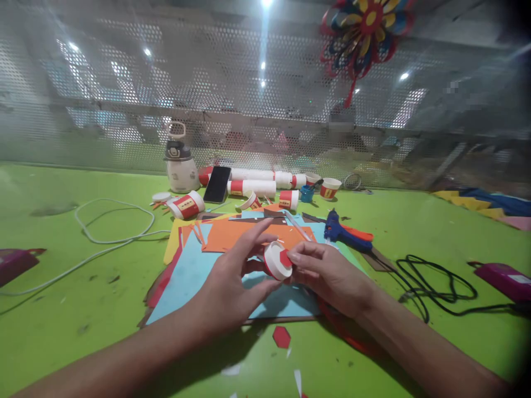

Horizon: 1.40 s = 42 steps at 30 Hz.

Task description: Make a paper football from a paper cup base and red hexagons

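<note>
Over the blue paper sheets point(182, 287), my left hand point(240, 271) curls around a small white round cup piece point(276, 261) with a red edge, its thumb below and its fingers behind. At the right side of that piece, my right hand point(327, 271) pinches a small red paper piece point(285, 258) against the white face. Orange paper point(219, 235) lies just beyond my hands. On the green table point(103, 320) below them rests a red paper hexagon point(282, 336), with white scraps around it.
A blue glue gun point(346, 235) with a black cable point(440, 296) lies to the right. Behind the papers are a phone point(217, 184), paper cups point(188, 205), a blue pot point(307, 193) and a bottle point(181, 166). A white cable point(112, 243) loops at left.
</note>
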Each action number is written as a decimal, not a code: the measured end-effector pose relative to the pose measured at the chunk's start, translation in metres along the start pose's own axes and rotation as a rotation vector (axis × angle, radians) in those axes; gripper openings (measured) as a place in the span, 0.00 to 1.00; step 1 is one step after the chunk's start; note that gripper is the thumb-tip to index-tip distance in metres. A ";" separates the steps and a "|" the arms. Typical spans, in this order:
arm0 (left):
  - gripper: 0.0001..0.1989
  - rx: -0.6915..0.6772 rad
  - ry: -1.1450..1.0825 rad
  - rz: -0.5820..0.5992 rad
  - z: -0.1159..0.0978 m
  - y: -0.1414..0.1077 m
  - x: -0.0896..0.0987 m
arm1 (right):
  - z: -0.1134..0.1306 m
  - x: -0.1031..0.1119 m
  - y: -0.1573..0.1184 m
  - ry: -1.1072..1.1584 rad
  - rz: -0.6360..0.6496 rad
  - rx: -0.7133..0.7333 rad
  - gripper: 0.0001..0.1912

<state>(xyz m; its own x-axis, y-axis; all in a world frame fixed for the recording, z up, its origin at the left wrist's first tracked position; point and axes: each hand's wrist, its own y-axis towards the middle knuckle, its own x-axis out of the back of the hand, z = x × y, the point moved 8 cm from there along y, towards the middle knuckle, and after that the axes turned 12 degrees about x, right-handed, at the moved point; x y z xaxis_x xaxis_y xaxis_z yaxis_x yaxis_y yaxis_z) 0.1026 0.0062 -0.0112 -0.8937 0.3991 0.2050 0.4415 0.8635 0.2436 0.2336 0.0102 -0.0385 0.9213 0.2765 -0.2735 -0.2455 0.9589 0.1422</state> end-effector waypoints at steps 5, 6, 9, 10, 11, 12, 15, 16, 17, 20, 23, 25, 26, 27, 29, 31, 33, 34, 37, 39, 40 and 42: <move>0.39 0.055 -0.118 0.005 0.002 0.000 0.002 | 0.000 0.001 0.001 -0.025 0.007 -0.002 0.11; 0.39 0.070 -0.144 0.004 0.002 0.000 0.002 | 0.000 0.002 0.000 -0.035 0.007 0.004 0.12; 0.40 0.136 -0.256 0.005 0.006 0.000 0.005 | 0.002 0.004 -0.001 -0.083 0.004 0.038 0.12; 0.40 0.171 -0.299 0.006 0.008 0.001 0.006 | 0.003 0.004 -0.001 -0.107 0.003 0.053 0.12; 0.40 0.214 -0.341 0.005 0.011 0.002 0.007 | 0.004 0.005 -0.002 -0.134 0.000 0.069 0.12; 0.40 0.259 -0.382 -0.001 0.015 0.003 0.008 | 0.006 0.005 -0.002 -0.167 -0.003 0.084 0.12; 0.40 0.394 -0.473 -0.012 0.025 0.006 0.010 | 0.013 0.005 -0.003 -0.279 -0.016 0.113 0.11; 0.40 0.429 -0.487 -0.013 0.027 0.005 0.010 | 0.015 0.004 -0.004 -0.314 -0.019 0.117 0.11; 0.40 0.460 -0.492 -0.011 0.029 0.005 0.009 | 0.017 0.004 -0.004 -0.347 -0.022 0.118 0.11; 0.38 0.512 -0.474 0.012 0.030 0.003 0.007 | 0.023 0.001 -0.005 -0.433 -0.026 0.119 0.09; 0.36 0.531 -0.468 0.053 0.033 0.003 0.005 | 0.026 -0.001 -0.006 -0.500 -0.028 0.128 0.08; 0.35 0.553 -0.467 0.073 0.036 0.002 0.003 | 0.028 -0.003 -0.007 -0.555 -0.027 0.165 0.08; 0.35 0.572 -0.466 0.080 0.038 0.002 0.002 | 0.030 -0.004 -0.007 -0.594 -0.026 0.194 0.08; 0.34 0.590 -0.471 0.083 0.040 0.001 0.001 | 0.032 -0.005 -0.007 -0.636 -0.023 0.223 0.08; 0.32 0.614 -0.494 0.088 0.042 0.000 -0.002 | 0.034 -0.007 -0.008 -0.710 -0.017 0.262 0.09; 0.28 0.608 -0.524 0.096 0.041 0.000 -0.004 | 0.032 -0.007 -0.008 -0.742 -0.022 0.264 0.09; 0.24 0.596 -0.541 0.102 0.041 0.000 -0.006 | 0.031 -0.006 -0.008 -0.771 -0.034 0.269 0.09; 0.23 0.595 -0.546 0.106 0.041 0.000 -0.007 | 0.031 -0.006 -0.008 -0.791 -0.041 0.279 0.10; 0.20 0.603 -0.564 0.112 0.043 0.000 -0.009 | 0.031 -0.007 -0.009 -0.838 -0.047 0.310 0.09; 0.19 0.614 -0.566 0.114 0.043 0.000 -0.010 | 0.031 -0.008 -0.009 -0.848 -0.040 0.315 0.09; 0.19 0.622 -0.566 0.110 0.043 -0.001 -0.010 | 0.030 -0.008 -0.009 -0.849 -0.033 0.310 0.09; 0.20 0.630 -0.569 0.094 0.043 -0.001 -0.009 | 0.029 -0.008 -0.009 -0.849 -0.017 0.297 0.09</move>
<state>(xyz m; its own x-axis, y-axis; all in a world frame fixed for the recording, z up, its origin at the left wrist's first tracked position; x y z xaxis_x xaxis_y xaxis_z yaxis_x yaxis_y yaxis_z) 0.1070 0.0150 -0.0538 -0.8341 0.4262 -0.3502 0.5396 0.7621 -0.3578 0.2369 -0.0027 -0.0094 0.8656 0.0094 0.5006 -0.2507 0.8736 0.4171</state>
